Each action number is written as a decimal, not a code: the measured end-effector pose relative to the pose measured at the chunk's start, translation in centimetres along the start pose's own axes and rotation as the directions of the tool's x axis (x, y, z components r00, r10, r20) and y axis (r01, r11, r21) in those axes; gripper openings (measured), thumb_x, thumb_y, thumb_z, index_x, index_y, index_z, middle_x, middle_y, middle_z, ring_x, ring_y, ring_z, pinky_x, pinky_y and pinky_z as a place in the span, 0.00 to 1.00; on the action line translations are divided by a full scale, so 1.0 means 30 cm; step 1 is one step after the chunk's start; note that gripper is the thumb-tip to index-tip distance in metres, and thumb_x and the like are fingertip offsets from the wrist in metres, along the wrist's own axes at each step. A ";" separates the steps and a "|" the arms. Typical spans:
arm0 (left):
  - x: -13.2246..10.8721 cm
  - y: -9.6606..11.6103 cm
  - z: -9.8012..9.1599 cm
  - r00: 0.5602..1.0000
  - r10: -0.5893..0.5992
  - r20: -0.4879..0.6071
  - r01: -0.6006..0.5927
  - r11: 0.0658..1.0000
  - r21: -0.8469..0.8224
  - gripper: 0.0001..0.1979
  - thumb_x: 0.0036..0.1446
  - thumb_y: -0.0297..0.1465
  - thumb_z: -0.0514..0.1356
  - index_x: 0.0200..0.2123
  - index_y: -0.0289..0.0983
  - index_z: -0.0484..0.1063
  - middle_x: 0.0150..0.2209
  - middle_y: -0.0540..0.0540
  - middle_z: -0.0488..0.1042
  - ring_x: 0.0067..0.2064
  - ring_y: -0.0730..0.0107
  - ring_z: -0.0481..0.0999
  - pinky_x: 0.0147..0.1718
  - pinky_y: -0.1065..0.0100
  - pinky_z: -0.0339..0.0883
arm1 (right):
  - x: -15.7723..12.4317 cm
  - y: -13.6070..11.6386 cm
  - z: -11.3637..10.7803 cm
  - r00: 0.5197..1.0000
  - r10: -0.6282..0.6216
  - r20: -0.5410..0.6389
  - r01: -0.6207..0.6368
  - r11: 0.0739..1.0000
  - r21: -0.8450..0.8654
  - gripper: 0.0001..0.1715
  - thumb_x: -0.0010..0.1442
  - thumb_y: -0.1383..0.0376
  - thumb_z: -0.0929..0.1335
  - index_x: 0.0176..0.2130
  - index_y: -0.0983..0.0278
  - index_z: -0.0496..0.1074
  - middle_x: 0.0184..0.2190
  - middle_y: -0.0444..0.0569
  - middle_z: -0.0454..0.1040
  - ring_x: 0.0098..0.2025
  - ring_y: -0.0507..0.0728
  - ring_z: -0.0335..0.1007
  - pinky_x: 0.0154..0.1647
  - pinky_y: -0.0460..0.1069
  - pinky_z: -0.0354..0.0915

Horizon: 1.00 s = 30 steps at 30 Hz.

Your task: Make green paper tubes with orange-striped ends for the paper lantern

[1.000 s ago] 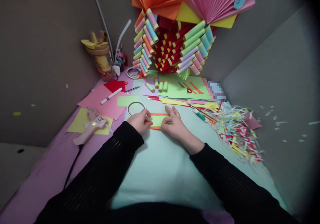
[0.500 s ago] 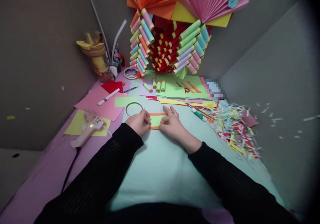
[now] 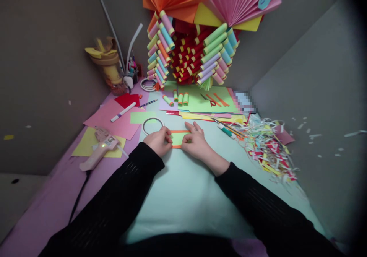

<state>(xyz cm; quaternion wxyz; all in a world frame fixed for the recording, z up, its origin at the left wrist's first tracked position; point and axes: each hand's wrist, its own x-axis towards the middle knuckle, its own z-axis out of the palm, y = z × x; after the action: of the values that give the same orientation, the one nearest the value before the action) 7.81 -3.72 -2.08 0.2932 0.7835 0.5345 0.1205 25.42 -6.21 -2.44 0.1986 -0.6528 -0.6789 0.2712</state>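
Observation:
A green paper piece (image 3: 177, 139) with orange strips along its far and near edges lies on the pale blue-green sheet, between my hands. My left hand (image 3: 159, 140) is at its left end, with the fingers curled and pinched together; what they pinch is too small to make out. At the right end, my right hand (image 3: 195, 141) has thumb and index finger closed on the paper, while the other fingers stretch away. A roll of tape (image 3: 153, 119) lies flat just beyond my left hand.
Left, a glue gun (image 3: 99, 152) rests on yellow paper with its black cord trailing. Rolled green tubes (image 3: 180, 98) and scissors (image 3: 212, 102) lie at the back. Paper scraps (image 3: 272, 150) pile up right. Orange and pink fans with colored rolls hang at the back wall.
The whole view has shifted slightly, so things appear a little further left. My hands keep nearly the same pose at the green paper piece.

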 end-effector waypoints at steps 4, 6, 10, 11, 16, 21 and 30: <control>0.000 0.001 0.005 1.000 -0.002 -0.010 0.002 1.000 0.016 0.15 0.46 0.29 0.58 0.39 0.42 0.60 0.35 0.54 0.78 0.37 0.64 0.76 0.31 0.66 0.62 | 0.001 0.004 0.003 1.000 0.001 -0.003 -0.001 1.000 -0.017 0.05 0.44 0.69 0.67 0.19 0.64 0.70 0.64 0.50 0.54 0.67 0.70 0.31 0.62 0.69 0.34; 0.000 0.001 0.008 1.000 -0.001 -0.021 0.002 1.000 0.024 0.15 0.46 0.29 0.58 0.39 0.43 0.60 0.35 0.54 0.78 0.37 0.65 0.76 0.31 0.66 0.62 | 0.002 0.003 0.004 1.000 -0.001 -0.004 0.001 1.000 -0.029 0.05 0.44 0.69 0.67 0.19 0.64 0.70 0.64 0.50 0.54 0.67 0.70 0.32 0.61 0.69 0.34; 0.001 0.001 0.010 1.000 -0.006 -0.024 0.007 0.999 0.040 0.16 0.46 0.29 0.58 0.40 0.42 0.60 0.35 0.54 0.78 0.37 0.65 0.76 0.31 0.66 0.62 | 0.000 -0.005 0.000 1.000 -0.009 -0.002 0.009 0.998 -0.060 0.04 0.44 0.68 0.67 0.20 0.64 0.71 0.64 0.51 0.54 0.67 0.71 0.32 0.61 0.70 0.36; 0.001 0.002 0.010 1.000 -0.009 -0.021 0.010 0.999 0.044 0.16 0.46 0.29 0.58 0.40 0.42 0.61 0.35 0.54 0.78 0.37 0.65 0.76 0.31 0.66 0.62 | -0.002 -0.007 -0.003 1.000 -0.011 -0.002 0.011 0.998 -0.068 0.04 0.45 0.68 0.67 0.20 0.64 0.72 0.64 0.52 0.54 0.67 0.71 0.32 0.61 0.70 0.37; 0.001 0.005 0.007 1.000 -0.012 -0.013 0.013 0.999 0.051 0.16 0.46 0.29 0.59 0.40 0.42 0.61 0.36 0.54 0.78 0.37 0.64 0.76 0.31 0.66 0.62 | -0.012 0.005 -0.030 1.000 0.002 -0.019 -0.003 0.997 -0.083 0.04 0.45 0.67 0.68 0.22 0.64 0.73 0.64 0.53 0.54 0.67 0.71 0.32 0.61 0.69 0.37; 0.002 0.003 0.005 1.000 -0.019 -0.003 0.019 0.999 0.047 0.16 0.45 0.29 0.59 0.39 0.42 0.60 0.36 0.55 0.78 0.37 0.65 0.76 0.30 0.66 0.61 | -0.020 0.061 -0.060 0.996 0.025 -0.083 -0.030 0.998 -0.060 0.04 0.45 0.66 0.68 0.22 0.64 0.73 0.62 0.54 0.55 0.68 0.70 0.33 0.64 0.64 0.40; 0.007 0.006 -0.005 0.999 -0.039 0.028 0.038 0.998 0.041 0.15 0.45 0.30 0.59 0.38 0.43 0.59 0.36 0.55 0.77 0.38 0.65 0.75 0.31 0.66 0.61 | -0.028 0.121 -0.084 0.992 0.082 -0.097 -0.086 0.995 -0.043 0.01 0.43 0.68 0.69 0.22 0.65 0.72 0.61 0.56 0.57 0.67 0.70 0.36 0.64 0.61 0.42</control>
<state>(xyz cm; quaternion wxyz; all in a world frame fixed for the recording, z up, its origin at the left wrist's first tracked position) 7.97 -3.51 -1.87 0.2872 0.7805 0.5475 0.0925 29.87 -6.77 -2.71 0.2035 -0.6974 -0.6469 0.2320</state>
